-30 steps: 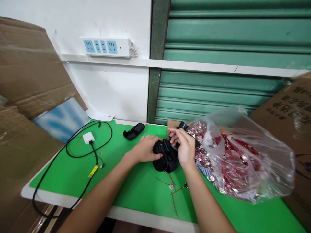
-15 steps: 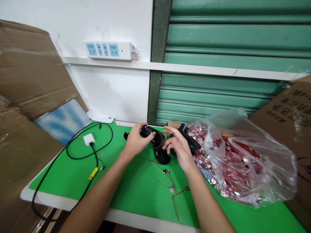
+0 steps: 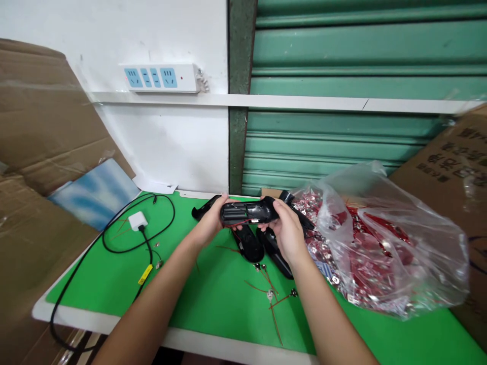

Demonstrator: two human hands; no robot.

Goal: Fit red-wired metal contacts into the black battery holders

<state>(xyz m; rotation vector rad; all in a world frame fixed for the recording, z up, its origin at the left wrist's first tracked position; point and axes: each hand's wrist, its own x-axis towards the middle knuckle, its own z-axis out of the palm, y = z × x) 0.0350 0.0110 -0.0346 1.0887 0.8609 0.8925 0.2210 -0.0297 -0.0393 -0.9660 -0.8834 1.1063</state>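
Held level between both hands is a black plastic housing point(image 3: 247, 212) with a long open bay and a thin red wire along its lower edge. My left hand point(image 3: 210, 221) grips its left end, fingers behind it. Around the rounded right end my right hand point(image 3: 287, 230) is closed. Below it, other black plastic housings point(image 3: 249, 244) lie on the green mat, one partly under my right hand. Another black piece point(image 3: 205, 208) rests behind my left hand. Small metal parts with red wires point(image 3: 270, 294) are scattered nearer the front.
A clear plastic bag point(image 3: 399, 263) full of red-wired metal parts spreads over the right side. On the left, a black cable point(image 3: 114, 248) loops around a white adapter point(image 3: 137, 221). Cardboard boxes point(image 3: 45, 126) flank the table; a power strip point(image 3: 162, 78) hangs on the wall.
The black housing has been raised and turned level, its open bay now facing me. My right hand, earlier loosely spread beside it, now grips its right end.
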